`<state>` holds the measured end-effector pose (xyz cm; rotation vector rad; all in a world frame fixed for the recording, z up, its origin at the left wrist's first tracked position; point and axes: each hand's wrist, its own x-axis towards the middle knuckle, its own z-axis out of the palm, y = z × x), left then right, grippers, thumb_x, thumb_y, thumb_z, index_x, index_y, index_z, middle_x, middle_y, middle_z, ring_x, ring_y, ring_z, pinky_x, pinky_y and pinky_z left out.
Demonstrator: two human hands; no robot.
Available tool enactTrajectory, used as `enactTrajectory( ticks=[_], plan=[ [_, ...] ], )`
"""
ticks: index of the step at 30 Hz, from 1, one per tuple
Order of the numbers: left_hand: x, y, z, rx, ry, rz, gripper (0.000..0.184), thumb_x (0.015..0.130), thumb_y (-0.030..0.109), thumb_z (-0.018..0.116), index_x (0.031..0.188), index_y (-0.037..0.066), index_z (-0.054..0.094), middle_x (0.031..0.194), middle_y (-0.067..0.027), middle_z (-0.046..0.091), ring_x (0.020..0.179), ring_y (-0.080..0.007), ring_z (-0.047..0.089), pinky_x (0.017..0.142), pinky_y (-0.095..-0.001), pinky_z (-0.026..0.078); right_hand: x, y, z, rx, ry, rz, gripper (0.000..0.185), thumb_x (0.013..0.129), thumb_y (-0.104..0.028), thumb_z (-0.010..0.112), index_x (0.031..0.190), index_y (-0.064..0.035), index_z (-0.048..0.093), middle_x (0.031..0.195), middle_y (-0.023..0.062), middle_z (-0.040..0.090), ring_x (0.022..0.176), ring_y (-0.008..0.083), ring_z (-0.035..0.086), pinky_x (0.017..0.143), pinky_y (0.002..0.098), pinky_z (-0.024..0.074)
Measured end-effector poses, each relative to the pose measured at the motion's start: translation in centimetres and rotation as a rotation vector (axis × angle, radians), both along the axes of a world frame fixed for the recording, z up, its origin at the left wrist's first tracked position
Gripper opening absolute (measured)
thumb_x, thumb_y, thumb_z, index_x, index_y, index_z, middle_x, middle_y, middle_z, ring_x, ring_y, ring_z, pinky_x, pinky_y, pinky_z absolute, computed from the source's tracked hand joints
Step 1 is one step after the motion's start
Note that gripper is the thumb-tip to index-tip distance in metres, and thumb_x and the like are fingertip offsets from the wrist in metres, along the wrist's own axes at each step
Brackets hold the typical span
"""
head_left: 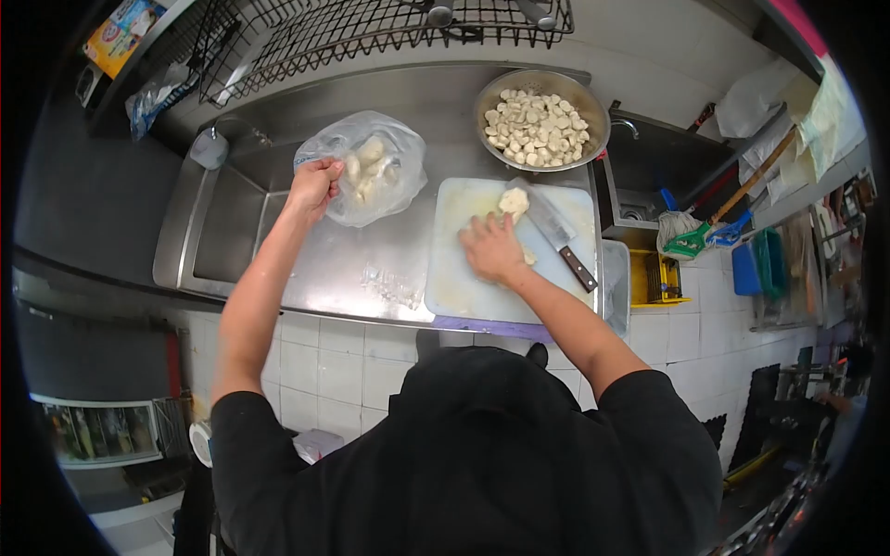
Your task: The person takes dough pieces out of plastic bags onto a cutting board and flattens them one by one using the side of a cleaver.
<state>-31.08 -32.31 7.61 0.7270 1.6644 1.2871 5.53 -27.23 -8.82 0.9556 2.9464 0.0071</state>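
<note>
My left hand (pixel 318 182) is closed on the edge of a clear plastic bag (pixel 408 162), in which several pale, elongated food pieces (pixel 370 169) show. On the white cutting board (pixel 450 289) my right hand (pixel 493 248) lies with its fingers spread, just below a pale, lumpy food piece (pixel 514 202). Whether the fingertips touch that piece I cannot tell. Partly under the right wrist sits another pale bit (pixel 528 256). A knife with a broad blade and brown handle (pixel 578 269) rests on the board, right of this hand.
A metal bowl (pixel 601 119) full of pale cut chunks stands behind the board. Left is a steel sink (pixel 243 222); another sink (pixel 640 211) is at right. A wire rack (pixel 389 42) hangs over the counter. A clear container (pixel 616 287) sits beside the board.
</note>
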Motion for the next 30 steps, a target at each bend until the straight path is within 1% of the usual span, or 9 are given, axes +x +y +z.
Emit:
enactTrajectory(
  ticks=[4,9,12,16,18,20,23,27,30],
  plan=[
    [0.8,-0.8,0.1,0.179,-0.053,0.062,0.008,0.103,0.01,0.068,0.102,0.002,0.069,0.08,0.005,0.056,0.065,-0.0055,0.045,0.058,-0.0235,0.039,-0.3,1.6,0.9,0.001,0.03,-0.169,0.054,0.103,-0.041,0.057,0.148,-0.0125,0.056,0.148,0.0205,0.053,0.143,0.0426,0.045,0.118,0.0667,0.0257],
    [2.1,-3.3,2.2,0.168,-0.141,-0.047,0.008,0.103,0.012,0.068,0.105,0.005,0.068,0.083,0.0071,0.057,0.065,-0.0042,0.042,0.06,-0.023,0.038,-4.3,-1.0,8.1,-0.669,0.983,-0.014,0.074,0.095,-0.042,0.073,0.154,-0.0074,0.045,0.143,0.0277,0.053,0.138,0.0447,0.049,0.114,0.0527,0.0411],
    [3.4,-4.7,4.9,0.253,-0.194,-0.172,0.009,0.104,0.014,0.068,0.107,0.005,0.067,0.088,0.0067,0.059,0.072,-0.0035,0.046,0.066,-0.0225,0.04,-7.5,-1.2,9.1,-0.648,0.352,-0.025,0.079,0.094,-0.042,0.075,0.156,-0.0071,0.041,0.141,0.028,0.054,0.135,0.0439,0.053,0.107,0.0516,0.0492],
    [5.4,-5.5,8.1,0.385,0.064,-0.246,0.013,0.105,0.015,0.068,0.11,0.004,0.065,0.098,0.0053,0.063,0.09,-0.0028,0.053,0.082,-0.0205,0.041,-11.1,1.9,3.6,-0.704,0.361,0.067,0.075,0.095,-0.034,0.076,0.155,-0.0032,0.041,0.143,0.029,0.052,0.137,0.0433,0.052,0.104,0.054,0.0515],
    [5.7,-5.8,8.0,0.437,0.125,-0.2,0.012,0.105,0.015,0.068,0.11,0.004,0.065,0.098,0.0053,0.063,0.091,-0.0029,0.053,0.082,-0.0204,0.041,-12.7,4.2,3.6,-1.348,0.471,-0.477,0.075,0.095,-0.025,0.075,0.155,0.0017,0.039,0.131,0.0283,0.062,0.121,0.038,0.065,0.092,0.0496,0.0589],
    [5.9,-6.0,7.4,0.482,0.18,-0.15,0.012,0.105,0.015,0.068,0.11,0.004,0.065,0.098,0.0052,0.062,0.091,-0.003,0.053,0.083,-0.0204,0.042,-13.5,6.2,1.3,-1.479,1.217,-0.572,0.063,0.097,-0.02,0.071,0.148,0.0061,0.046,0.11,0.0232,0.071,0.092,0.0291,0.075,0.075,0.0409,0.0611],
    [6.3,-6.2,5.8,0.515,0.219,-0.216,0.009,0.105,0.012,0.067,0.108,0.004,0.065,0.099,0.0048,0.062,0.092,-0.0035,0.053,0.084,-0.0204,0.042,-12.0,8.4,3.0,-1.375,1.596,-0.686,0.055,0.097,-0.02,0.07,0.142,0.0059,0.052,0.097,0.0159,0.073,0.074,0.0219,0.073,0.065,0.033,0.0586],
    [9.1,-4.5,1.9,0.479,0.089,-0.226,0.003,0.105,0.008,0.065,0.106,0.004,0.064,0.097,0.0023,0.062,0.09,-0.0069,0.059,0.083,-0.0268,0.05,0.3,8.8,7.5,-1.078,1.224,-0.451,0.059,0.095,-0.03,0.075,0.14,0.0041,0.055,0.123,0.0187,0.071,0.104,0.0301,0.071,0.091,0.041,0.0578],
    [12.0,-2.6,-3.3,0.436,-0.145,-0.08,0.002,0.104,0.005,0.063,0.102,0.004,0.064,0.096,-0.0004,0.064,0.085,-0.0109,0.062,0.08,-0.0285,0.051,11.5,7.1,5.8,-0.456,0.588,-0.658,0.063,0.091,-0.037,0.079,0.136,0.0017,0.057,0.127,0.026,0.068,0.121,0.0403,0.066,0.104,0.0493,0.0518]
  ],
)
